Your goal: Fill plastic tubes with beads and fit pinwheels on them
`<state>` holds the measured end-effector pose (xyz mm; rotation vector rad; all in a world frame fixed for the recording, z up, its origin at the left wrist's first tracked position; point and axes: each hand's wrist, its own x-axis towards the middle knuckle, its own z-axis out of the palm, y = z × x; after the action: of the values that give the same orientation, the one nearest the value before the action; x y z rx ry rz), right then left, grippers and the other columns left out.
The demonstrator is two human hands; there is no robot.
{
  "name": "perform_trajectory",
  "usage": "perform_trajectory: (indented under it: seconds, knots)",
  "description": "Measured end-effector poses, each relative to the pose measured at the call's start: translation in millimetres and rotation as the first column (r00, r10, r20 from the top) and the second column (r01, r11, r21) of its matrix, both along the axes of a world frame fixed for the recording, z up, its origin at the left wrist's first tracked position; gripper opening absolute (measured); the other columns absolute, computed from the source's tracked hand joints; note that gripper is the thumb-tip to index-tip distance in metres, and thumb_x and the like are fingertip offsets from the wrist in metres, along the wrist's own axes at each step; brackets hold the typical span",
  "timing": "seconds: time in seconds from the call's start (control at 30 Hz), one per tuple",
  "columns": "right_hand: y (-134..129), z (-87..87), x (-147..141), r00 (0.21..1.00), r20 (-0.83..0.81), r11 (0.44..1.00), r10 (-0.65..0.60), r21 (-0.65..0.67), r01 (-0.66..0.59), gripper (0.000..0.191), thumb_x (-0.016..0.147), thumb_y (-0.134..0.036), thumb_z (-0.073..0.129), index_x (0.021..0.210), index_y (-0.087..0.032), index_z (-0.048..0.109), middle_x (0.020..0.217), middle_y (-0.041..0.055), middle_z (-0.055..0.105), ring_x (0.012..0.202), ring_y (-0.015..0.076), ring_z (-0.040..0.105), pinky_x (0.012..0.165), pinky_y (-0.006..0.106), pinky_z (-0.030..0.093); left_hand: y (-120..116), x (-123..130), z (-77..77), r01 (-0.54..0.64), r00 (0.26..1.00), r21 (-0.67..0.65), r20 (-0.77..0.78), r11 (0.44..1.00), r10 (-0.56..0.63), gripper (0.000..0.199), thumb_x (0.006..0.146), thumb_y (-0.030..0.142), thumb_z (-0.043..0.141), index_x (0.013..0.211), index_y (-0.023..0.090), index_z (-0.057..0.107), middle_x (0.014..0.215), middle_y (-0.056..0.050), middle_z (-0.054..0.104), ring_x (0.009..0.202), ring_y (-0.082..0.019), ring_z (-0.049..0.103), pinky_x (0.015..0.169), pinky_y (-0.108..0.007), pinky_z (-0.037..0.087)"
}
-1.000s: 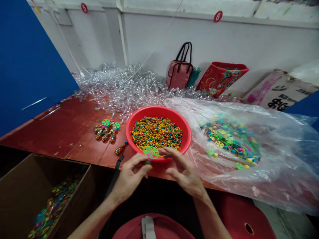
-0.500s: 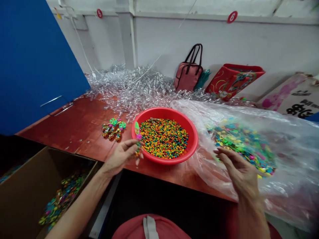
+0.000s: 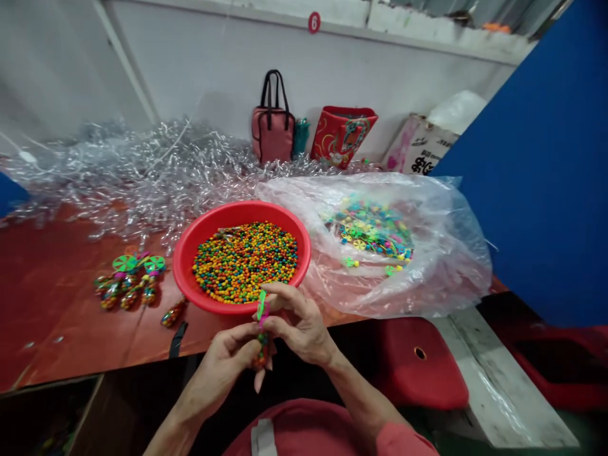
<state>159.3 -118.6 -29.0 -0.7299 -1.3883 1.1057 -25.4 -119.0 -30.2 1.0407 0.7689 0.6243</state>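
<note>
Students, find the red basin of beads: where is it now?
The red basin sits left of centre in the head view, with the clear plastic bag to its right and the left hand and right hand just below it.

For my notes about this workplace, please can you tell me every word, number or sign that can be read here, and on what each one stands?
"6": white numeral on a round red sign, high on the white wall.
Dark printed characters on a pink-printed package leaning by the wall: too small and blurred to read.
</note>
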Motion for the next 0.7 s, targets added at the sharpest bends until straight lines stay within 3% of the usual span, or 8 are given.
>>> perform_trajectory:
  seconds: [0.1,0.17,0.23,0.3,0.4,0.53,0.63,0.7]
  knots:
    - [9,5.5,13,0.985,0.162,0.996,0.051,0.062,-0.062,0.058,0.098,-0.034,0.073,0.152,-0.03,0.054,0.104,0.0021,0.078,0.098,0.0164,0.075,0.097,0.032,0.058,-2,-7,3.7,-0.118,0.983,0.076,-0.132,0.99,0.128,0.052,0.085,0.062,0.078,0.105,0.014,0.079,0.075,-0.007,0.074,0.053,-0.014,0.063,0.055,-0.025,0.054]
    - [28,13.0,44,0.941,0.332,0.991,0.066,0.087,-0.1,0.052,0.097,-0.036,0.073,0.147,-0.029,0.06,0.105,0.0025,0.079,0.1,0.0179,0.075,0.099,0.034,0.056,3,-24,7.9,-0.245,0.932,0.15,-0.235,0.958,0.275,0.058,0.077,0.066,0.082,0.105,0.015,0.08,0.079,-0.008,0.077,0.054,-0.016,0.065,0.058,-0.029,0.057]
    - [57,17.6,92,0.886,0.449,0.988,-0.119,0.14,0.062,0.031,0.098,-0.037,0.071,0.127,-0.026,0.072,0.105,0.004,0.079,0.093,0.0191,0.074,0.089,0.033,0.057,15,-50,14.0,-0.408,0.808,0.28,-0.332,0.869,0.486,0.063,0.068,0.068,0.086,0.106,0.018,0.08,0.086,-0.008,0.08,0.06,-0.02,0.069,0.062,-0.032,0.06]
    - [91,15.0,146,0.711,0.579,0.915,-0.398,0.191,0.356,0.015,0.098,-0.034,0.067,0.104,-0.023,0.076,0.099,0.0064,0.078,0.086,0.0211,0.071,0.082,0.034,0.054,33,-83,21.5,-0.503,0.612,0.462,-0.407,0.731,0.678,0.064,0.065,0.066,0.086,0.11,0.02,0.079,0.091,-0.006,0.081,0.074,-0.023,0.073,0.07,-0.033,0.062]
    - [139,-3.9,213,0.277,0.845,0.752,-0.457,0.201,0.628,0.011,0.092,-0.028,0.073,0.083,-0.023,0.069,0.076,0.0055,0.069,0.073,0.0223,0.063,0.072,0.035,0.045,65,-128,32.3,-0.388,0.37,0.632,-0.56,0.671,0.741,0.055,0.074,0.065,0.077,0.112,0.024,0.077,0.086,-0.002,0.079,0.077,-0.024,0.072,0.074,-0.035,0.059]
    - [173,-38.7,253,0.218,0.891,0.733,-0.398,0.166,0.66,0.029,0.082,-0.023,0.08,0.066,-0.023,0.055,0.062,0.0026,0.055,0.062,0.0193,0.052,0.064,0.034,0.035,102,-152,40.9,-0.024,0.18,0.824,-0.554,0.566,0.813,0.039,0.088,0.059,0.063,0.104,0.024,0.074,0.108,-0.007,0.077,0.099,-0.03,0.071,0.091,-0.043,0.056]
    - [179,-54.7,266,0.25,0.901,0.762,-0.353,0.121,0.637,0.032,0.074,-0.017,0.08,0.06,-0.023,0.052,0.056,-0.0007,0.052,0.055,0.0152,0.045,0.059,0.032,0.031,133,-130,44.1,0.244,0.173,0.86,-0.494,0.449,0.852,0.038,0.097,0.049,0.054,0.108,0.019,0.075,0.114,-0.015,0.074,0.112,-0.033,0.065,0.099,-0.045,0.051]
    - [178,-58.1,274,0.309,0.888,0.768,-0.34,0.073,0.636,0.031,0.069,-0.018,0.081,0.057,-0.022,0.053,0.051,-0.002,0.052,0.051,0.0143,0.045,0.056,0.031,0.031,158,-101,45.3,0.309,0.206,0.827,-0.541,0.47,0.815,0.035,0.099,0.044,0.055,0.106,0.018,0.076,0.106,-0.014,0.075,0.104,-0.029,0.068,0.093,-0.039,0.052]
